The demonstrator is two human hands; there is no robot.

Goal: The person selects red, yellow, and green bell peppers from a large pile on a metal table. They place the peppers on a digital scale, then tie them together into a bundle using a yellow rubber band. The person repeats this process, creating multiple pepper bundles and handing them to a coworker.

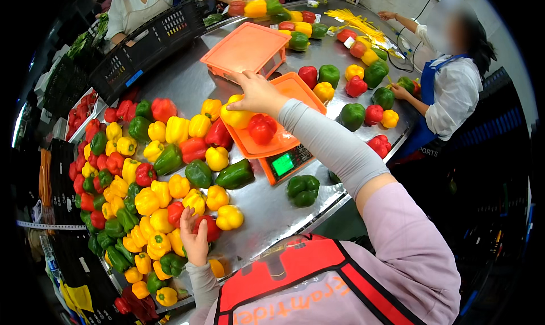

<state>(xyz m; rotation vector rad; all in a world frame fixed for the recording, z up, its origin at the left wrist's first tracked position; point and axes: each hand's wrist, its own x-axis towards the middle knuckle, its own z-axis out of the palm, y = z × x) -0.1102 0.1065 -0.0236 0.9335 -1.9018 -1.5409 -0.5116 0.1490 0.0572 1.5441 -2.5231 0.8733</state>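
Fingers spread, my right hand (259, 94) is over the orange weighing pan (294, 86) of a digital scale. Its thumb overlaps a yellow bell pepper (236, 115) on the pan; I see no grip around it. A red bell pepper (262, 129) lies beside the yellow one. The scale's display (282, 164) glows green below the pan. My left hand (195, 239), fingers apart, is at the edge of the loose pepper pile, close by a red bell pepper (208, 228) that it partly covers. A green bell pepper (302, 190) rests right of the scale.
Loose peppers (159, 220) crowd the left of the metal table (264, 210). An orange scale (247, 48) stands behind the pan, near a black crate (149, 44). Co-workers stand at the back and right (451, 95), among pepper bundles (302, 29) and yellow ties (357, 25).
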